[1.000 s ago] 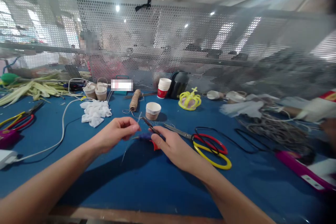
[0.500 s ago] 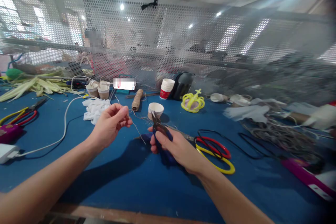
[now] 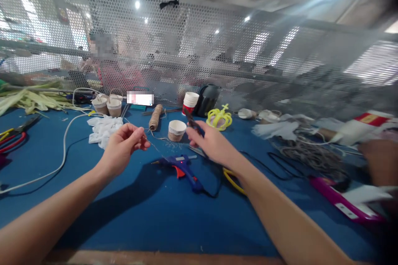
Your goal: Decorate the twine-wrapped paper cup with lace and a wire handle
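My left hand (image 3: pixel 122 149) pinches a thin wire or twine (image 3: pixel 155 147) that trails toward the right. My right hand (image 3: pixel 211 140) grips dark-handled pliers or cutters (image 3: pixel 193 122), their tip pointing up and left. Below and left of that hand lies a blue glue gun (image 3: pixel 183 167) with a red trigger and a small red light. Between the hands, farther back, stands a small paper cup (image 3: pixel 177 130) with its lower part wrapped in twine. Scissors with yellow and red handles lie partly hidden under my right forearm, a yellow loop (image 3: pixel 234 181) showing.
Behind are a twine roll (image 3: pixel 156 117), stacked cups (image 3: pixel 190 103), a yellow crown-shaped piece (image 3: pixel 219 118) and wrapped cups (image 3: pixel 114 106). White cloth (image 3: pixel 104 129) lies left. A magenta power strip (image 3: pixel 345 201) and tangled cords are right, near another person's blurred arm (image 3: pixel 377 163).
My right hand has lifted with the tool, up and away from the table, uncovering the glue gun. The view has turned slightly right. Another person's arm has come in at the right edge.
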A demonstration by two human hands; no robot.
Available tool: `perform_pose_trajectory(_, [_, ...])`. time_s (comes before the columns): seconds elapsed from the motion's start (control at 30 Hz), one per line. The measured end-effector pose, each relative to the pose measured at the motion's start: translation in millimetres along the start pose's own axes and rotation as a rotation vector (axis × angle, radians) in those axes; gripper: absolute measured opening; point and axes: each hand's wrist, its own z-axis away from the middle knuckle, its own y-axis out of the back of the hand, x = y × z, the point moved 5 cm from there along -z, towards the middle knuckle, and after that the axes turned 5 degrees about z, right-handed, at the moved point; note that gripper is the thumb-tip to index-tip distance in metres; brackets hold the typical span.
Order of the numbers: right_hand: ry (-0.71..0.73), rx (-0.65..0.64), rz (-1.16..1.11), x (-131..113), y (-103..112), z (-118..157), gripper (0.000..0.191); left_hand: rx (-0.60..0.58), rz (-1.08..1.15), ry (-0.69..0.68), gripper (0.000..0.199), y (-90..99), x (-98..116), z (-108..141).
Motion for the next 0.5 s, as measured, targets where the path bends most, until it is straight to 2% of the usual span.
perform_pose_trajectory(0.03, [-0.047,-0.008,0.145,10.1,4.3,-16.5,0.044,-0.007,0.000,0.012,0.023,-0.3,-1.2,-0.1])
perform_pose_trajectory(0.13, [-0.125,-0.020,0.272,42.1,5.7,-66.1,0.050,-0.008,-0.005,0.044,0.023,-1.2,-5.3,0.5])
perform_pose_trajectory(0.23, [-0.159,-0.012,0.355,69.8,-6.3,-100.2,0.035,-0.002,-0.018,0.059,0.022,-1.6,-7.4,0.6])
perform_pose_trajectory(0.37, [-0.126,0.008,0.389,87.1,-26.4,-119.4,0.028,-0.024,-0.052,0.073,0.021,-0.6,-9.5,-1.3])
perform_pose_trajectory(0.5, [-0.021,0.055,0.319,82.2,-31.0,-127.8,0.028,-0.001,-0.033,0.087,0.021,4.1,-11.7,-4.3])
